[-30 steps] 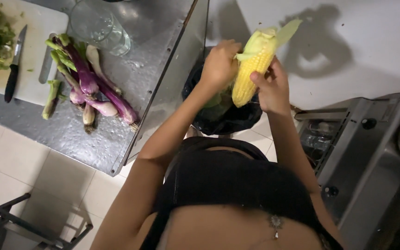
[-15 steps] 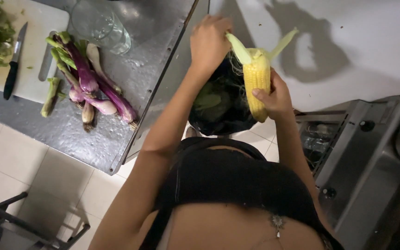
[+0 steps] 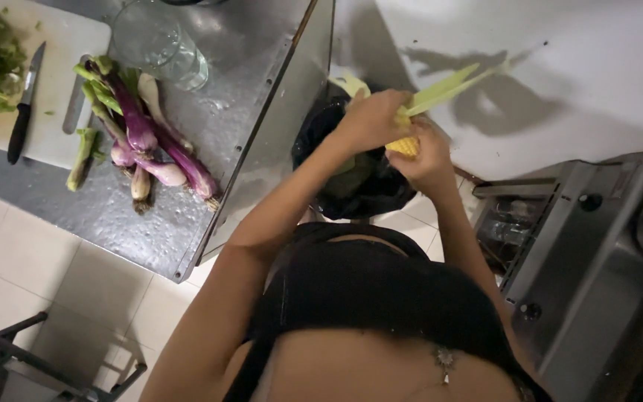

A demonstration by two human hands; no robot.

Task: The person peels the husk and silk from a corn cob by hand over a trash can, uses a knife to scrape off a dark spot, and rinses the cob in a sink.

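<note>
The ear of corn [image 3: 405,144] was held over the black bin bag [image 3: 351,175] that stood between the steel counter [image 3: 262,112] and the white wall, with only a short patch of yellow kernels showing between the two hands. The right hand [image 3: 427,160] was closed around the lower part of the cob as the steadying grip, and the left hand [image 3: 372,119] was closed over the top, fingers clamped on the pale green husk leaves [image 3: 448,88] that stuck out toward the wall. To do this stripping well, it looked best to keep the lower grip firm and low on the cob, take only a few leaves at a time, and pull them down along the cob's length rather than outward, so they would tear off at the base and drop straight into the bag instead of onto the tiled floor
</note>
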